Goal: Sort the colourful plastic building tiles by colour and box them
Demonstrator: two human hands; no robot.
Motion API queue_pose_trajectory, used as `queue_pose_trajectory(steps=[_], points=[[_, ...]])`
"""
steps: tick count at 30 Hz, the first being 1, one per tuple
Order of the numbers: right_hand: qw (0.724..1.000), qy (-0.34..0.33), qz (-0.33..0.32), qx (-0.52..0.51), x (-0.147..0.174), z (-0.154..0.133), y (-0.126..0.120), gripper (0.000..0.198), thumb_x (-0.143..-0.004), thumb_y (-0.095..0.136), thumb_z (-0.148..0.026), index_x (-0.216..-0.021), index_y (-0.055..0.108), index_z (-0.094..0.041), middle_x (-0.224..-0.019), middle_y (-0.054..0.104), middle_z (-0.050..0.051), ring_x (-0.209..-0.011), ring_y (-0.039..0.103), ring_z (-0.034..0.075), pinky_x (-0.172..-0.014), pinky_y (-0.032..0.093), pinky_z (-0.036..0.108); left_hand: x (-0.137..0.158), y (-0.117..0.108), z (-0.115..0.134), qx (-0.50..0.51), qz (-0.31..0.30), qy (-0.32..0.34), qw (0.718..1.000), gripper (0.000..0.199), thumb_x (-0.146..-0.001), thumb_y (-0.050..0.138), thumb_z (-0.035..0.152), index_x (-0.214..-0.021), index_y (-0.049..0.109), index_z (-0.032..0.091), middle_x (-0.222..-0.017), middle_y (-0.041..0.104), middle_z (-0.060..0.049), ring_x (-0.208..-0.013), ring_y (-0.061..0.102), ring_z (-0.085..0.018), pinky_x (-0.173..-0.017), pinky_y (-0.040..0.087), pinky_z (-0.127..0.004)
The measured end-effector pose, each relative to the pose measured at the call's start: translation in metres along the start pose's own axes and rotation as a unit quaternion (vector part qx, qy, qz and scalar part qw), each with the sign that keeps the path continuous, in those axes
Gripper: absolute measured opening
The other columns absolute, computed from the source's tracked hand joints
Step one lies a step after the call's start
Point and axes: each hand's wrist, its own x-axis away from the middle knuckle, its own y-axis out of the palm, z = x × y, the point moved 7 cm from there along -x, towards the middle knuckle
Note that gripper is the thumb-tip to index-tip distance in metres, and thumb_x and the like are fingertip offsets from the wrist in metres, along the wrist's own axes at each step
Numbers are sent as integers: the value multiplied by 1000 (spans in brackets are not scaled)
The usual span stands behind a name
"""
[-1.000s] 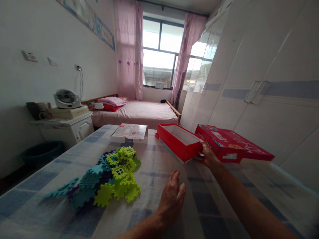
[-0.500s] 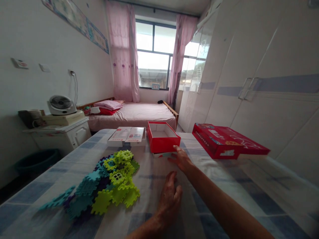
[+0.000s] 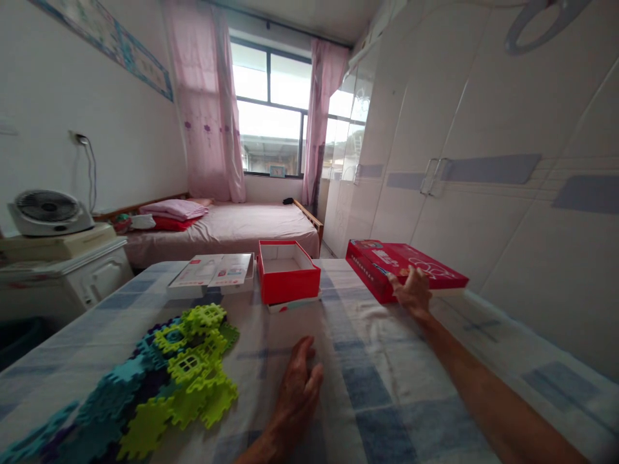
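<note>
My right hand (image 3: pixel 414 294) is at the front edge of a flat red printed box (image 3: pixel 382 274), fingers apart over its top and front; whether it presses on the box I cannot tell. My left hand (image 3: pixel 297 380) is near the middle of the table, thumb and fingers apart with nothing in them. Left of it lies a heap of interlocking plastic tiles, lime green (image 3: pixel 188 386) and blue (image 3: pixel 109 399), with dark purple ones between. Beyond that hand stands an open red box (image 3: pixel 290 285) with a white inside, on top of something pale and flat.
A white printed box (image 3: pixel 213 270) stands left of the open red one. The table (image 3: pixel 382 393) wears a blue and white checked cloth. Behind it is a bed (image 3: pixel 251 222), with white wardrobes (image 3: pixel 483 129) along the right and a fan (image 3: pixel 51 211) on a cabinet at left.
My right hand has gone from the open red box to the flat red box on the right. The view has turned rightward. My left hand keeps much the same pose.
</note>
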Motion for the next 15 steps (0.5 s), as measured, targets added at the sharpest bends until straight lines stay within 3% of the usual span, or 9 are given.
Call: queue_pose_trajectory(steps=[4,8,11,15], points=[[985,-155,-57,57,-9,-5,7,34,-82,48,-38,-108,57,-17,-113,57,11,-113,44,25,-98,31,40,0,0,-2,0,-3,-21,1000,60,-74,46,31,-129,41,8,-132,49,-16,-118,49,-23,-97,39,-29],[961,-241,-62,118,2,-26,13,27,-81,52,-29,-105,58,-18,-105,56,12,-102,47,26,-90,34,39,0,0,-2,-6,3,-17,1000,60,-72,46,30,-128,40,7,-133,47,-18,-119,49,-25,-97,39,-32],[959,-248,-52,130,5,-38,14,20,-80,53,-24,-98,58,-18,-101,55,12,-100,47,27,-88,33,40,-1,0,-4,-10,-7,-14,1000,59,-74,45,30,-128,39,8,-133,47,-17,-119,49,-24,-97,40,-31],[967,-199,-22,155,3,-40,12,16,-81,52,-26,-94,56,-16,-101,54,15,-99,46,29,-85,33,42,-2,-1,-8,-15,-18,-4,1000,58,-74,47,29,-128,40,9,-134,47,-17,-119,49,-25,-97,40,-33]])
